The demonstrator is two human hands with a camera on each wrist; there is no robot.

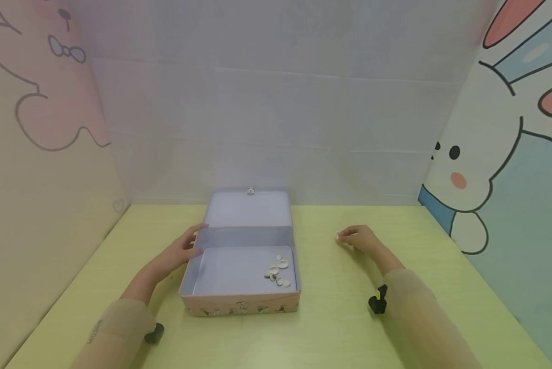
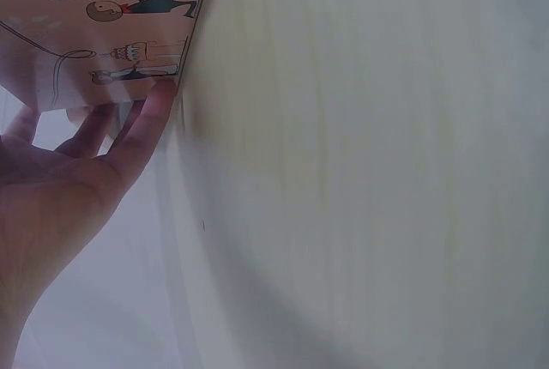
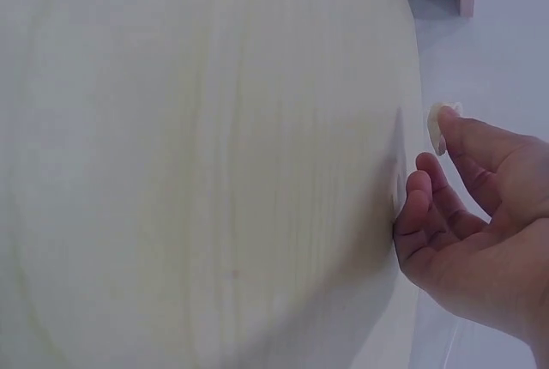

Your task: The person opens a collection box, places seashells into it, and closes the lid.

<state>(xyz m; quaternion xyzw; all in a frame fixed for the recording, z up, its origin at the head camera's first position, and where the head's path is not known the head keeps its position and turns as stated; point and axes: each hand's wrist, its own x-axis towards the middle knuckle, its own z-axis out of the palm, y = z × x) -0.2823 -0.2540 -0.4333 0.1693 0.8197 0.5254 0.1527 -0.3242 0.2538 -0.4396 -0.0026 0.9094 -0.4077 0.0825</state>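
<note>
A pink tin box [image 1: 241, 306] with cartoon figures stands on the table, its hinged lid [image 1: 250, 209] laid back. Several small white seashells [image 1: 282, 264] lie at the right side of its floor. My left hand [image 1: 176, 254] touches the box's left side, thumb at the rim and fingers extended toward the back corner; in the left wrist view the fingers [image 2: 147, 124] lie against the printed wall. Right of the box, close over the table, my right hand [image 1: 360, 239] pinches a small white seashell [image 3: 437, 127] between thumb and fingertips, the other fingers curled loosely.
The pale yellow table [image 1: 331, 328] runs back to a white sheet-like wall [image 1: 276, 113]. Side panels with cartoon animals, including a rabbit panel [image 1: 469, 174], border the table left and right. A black wrist device [image 1: 378, 301] hangs by the right sleeve, another [image 1: 155, 333] by the left.
</note>
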